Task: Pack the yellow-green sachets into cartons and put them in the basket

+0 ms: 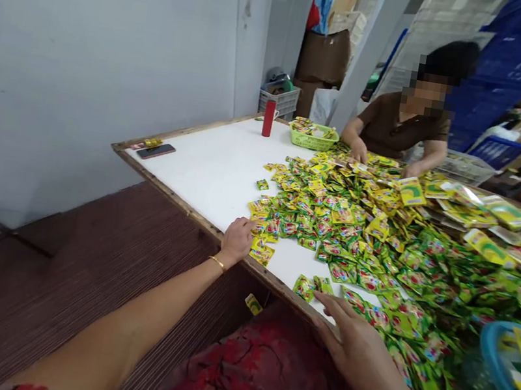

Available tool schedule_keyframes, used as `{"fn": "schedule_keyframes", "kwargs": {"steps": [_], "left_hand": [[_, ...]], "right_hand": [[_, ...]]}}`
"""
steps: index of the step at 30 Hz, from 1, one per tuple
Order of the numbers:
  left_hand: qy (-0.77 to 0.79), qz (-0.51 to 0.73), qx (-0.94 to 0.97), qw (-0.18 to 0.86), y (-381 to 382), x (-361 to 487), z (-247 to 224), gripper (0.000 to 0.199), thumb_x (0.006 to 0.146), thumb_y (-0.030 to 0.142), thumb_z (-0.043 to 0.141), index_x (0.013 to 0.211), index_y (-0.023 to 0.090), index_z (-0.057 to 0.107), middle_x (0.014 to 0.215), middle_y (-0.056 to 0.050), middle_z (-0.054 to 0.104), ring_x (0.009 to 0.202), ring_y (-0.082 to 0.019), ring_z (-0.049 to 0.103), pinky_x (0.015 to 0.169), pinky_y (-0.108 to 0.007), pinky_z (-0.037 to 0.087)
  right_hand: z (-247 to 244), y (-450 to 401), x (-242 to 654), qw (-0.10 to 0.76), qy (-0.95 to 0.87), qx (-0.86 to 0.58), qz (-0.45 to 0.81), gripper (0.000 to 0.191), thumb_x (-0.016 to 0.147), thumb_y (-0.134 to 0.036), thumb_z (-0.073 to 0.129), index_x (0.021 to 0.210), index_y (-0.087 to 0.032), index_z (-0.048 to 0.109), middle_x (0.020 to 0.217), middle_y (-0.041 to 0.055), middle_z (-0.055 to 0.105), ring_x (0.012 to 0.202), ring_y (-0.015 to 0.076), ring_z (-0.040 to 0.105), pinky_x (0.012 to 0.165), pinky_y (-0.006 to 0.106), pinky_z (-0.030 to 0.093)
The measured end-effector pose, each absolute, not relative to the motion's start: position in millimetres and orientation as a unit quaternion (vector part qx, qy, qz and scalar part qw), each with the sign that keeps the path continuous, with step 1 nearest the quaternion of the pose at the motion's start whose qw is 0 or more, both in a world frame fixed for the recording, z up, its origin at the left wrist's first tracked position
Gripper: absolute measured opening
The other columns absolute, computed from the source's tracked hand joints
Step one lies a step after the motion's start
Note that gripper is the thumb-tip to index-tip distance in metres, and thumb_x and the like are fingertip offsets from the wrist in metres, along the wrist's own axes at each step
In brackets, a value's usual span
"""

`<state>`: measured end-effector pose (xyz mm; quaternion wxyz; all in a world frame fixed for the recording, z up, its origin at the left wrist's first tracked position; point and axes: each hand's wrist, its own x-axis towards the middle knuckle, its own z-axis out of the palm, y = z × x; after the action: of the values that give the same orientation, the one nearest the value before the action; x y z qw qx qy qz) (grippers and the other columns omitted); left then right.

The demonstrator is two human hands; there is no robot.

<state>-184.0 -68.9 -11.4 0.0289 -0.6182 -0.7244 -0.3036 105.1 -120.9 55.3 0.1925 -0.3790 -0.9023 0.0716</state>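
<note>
My left hand is at the near edge of the white table, its fingers curled against a cluster of yellow packets. Its back faces me, so whatever its fingers hold is hidden. My right hand reaches over the table edge with fingers stretched out, fingertips by two small green packets. Nothing shows in its grasp. A large heap of green-and-red packets spreads from between my hands to the right, with yellow-backed packets mixed in.
At the right front stands a blue-rimmed tub holding packets. A green basket, red flask and phone lie farther off. A person works across the table. One packet lies below the table edge.
</note>
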Motion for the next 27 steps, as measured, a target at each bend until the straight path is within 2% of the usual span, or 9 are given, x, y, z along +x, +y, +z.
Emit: {"fn": "schedule_keyframes", "kwargs": {"steps": [8, 11, 15, 18, 21, 24, 27], "left_hand": [[-0.745, -0.318, -0.586, 0.031, -60, -180, -18, 0.028, 0.086, 0.014, 0.04, 0.102, 0.016, 0.064, 0.093, -0.008, 0.059, 0.095, -0.019, 0.053, 0.091, -0.035, 0.045], [-0.741, -0.323, -0.586, 0.054, -61, -179, -17, 0.025, 0.084, 0.013, 0.043, 0.096, 0.015, 0.065, 0.091, -0.008, 0.06, 0.092, -0.019, 0.054, 0.089, -0.035, 0.047], [-0.737, -0.317, -0.588, 0.099, -61, -178, -18, 0.021, 0.079, 0.011, 0.049, 0.091, 0.015, 0.065, 0.089, -0.008, 0.06, 0.09, -0.019, 0.054, 0.084, -0.034, 0.05], [-0.726, -0.34, -0.586, 0.114, -59, -180, -23, 0.023, 0.077, 0.011, 0.049, 0.093, 0.016, 0.065, 0.092, -0.01, 0.059, 0.091, -0.021, 0.054, 0.084, -0.038, 0.051], [-0.698, -0.387, -0.594, 0.101, -57, -179, -27, 0.027, 0.076, 0.012, 0.048, 0.098, 0.017, 0.063, 0.098, -0.012, 0.057, 0.097, -0.023, 0.052, 0.086, -0.041, 0.05], [-0.678, -0.456, -0.57, 0.094, -69, -180, -28, 0.031, 0.078, 0.013, 0.046, 0.104, 0.018, 0.063, 0.107, -0.012, 0.054, 0.107, -0.023, 0.049, 0.092, -0.041, 0.046], [-0.696, -0.52, -0.483, 0.11, -103, -207, -29, 0.033, 0.084, 0.017, 0.043, 0.112, 0.022, 0.06, 0.117, -0.01, 0.051, 0.115, -0.021, 0.044, 0.1, -0.04, 0.039]], "right_hand": [[40, -113, 52, 0.17, -0.937, -0.231, 0.2, 0.034, 0.089, -0.027, 0.042, 0.12, -0.021, 0.056, 0.111, 0.008, 0.064, 0.099, 0.0198, 0.062, 0.086, 0.034, 0.05], [19, -120, 40, 0.171, -0.937, -0.168, 0.253, 0.034, 0.089, -0.025, 0.041, 0.119, -0.021, 0.057, 0.113, 0.007, 0.064, 0.1, 0.0182, 0.062, 0.086, 0.032, 0.05], [-28, -122, 15, 0.118, -0.94, -0.102, 0.303, 0.034, 0.085, -0.025, 0.045, 0.115, -0.024, 0.061, 0.109, 0.0055, 0.066, 0.094, 0.0188, 0.065, 0.081, 0.03, 0.053], [-67, -119, -13, 0.09, -0.929, -0.127, 0.334, 0.035, 0.086, -0.028, 0.042, 0.113, -0.021, 0.063, 0.11, 0.0076, 0.066, 0.099, 0.0211, 0.063, 0.086, 0.033, 0.051], [-105, -118, -41, 0.053, -0.912, -0.194, 0.357, 0.037, 0.084, -0.02, 0.039, 0.111, -0.016, 0.064, 0.112, 0.0118, 0.064, 0.105, 0.0231, 0.061, 0.091, 0.037, 0.049], [-143, -119, -64, -0.023, -0.901, -0.245, 0.357, 0.036, 0.078, -0.01, 0.046, 0.109, -0.013, 0.064, 0.116, 0.0148, 0.061, 0.111, 0.0267, 0.057, 0.097, 0.041, 0.044], [-181, -119, -81, -0.107, -0.887, -0.275, 0.354, 0.03, 0.078, -0.009, 0.054, 0.106, -0.012, 0.063, 0.115, 0.0154, 0.06, 0.112, 0.0266, 0.054, 0.099, 0.042, 0.041]]}}
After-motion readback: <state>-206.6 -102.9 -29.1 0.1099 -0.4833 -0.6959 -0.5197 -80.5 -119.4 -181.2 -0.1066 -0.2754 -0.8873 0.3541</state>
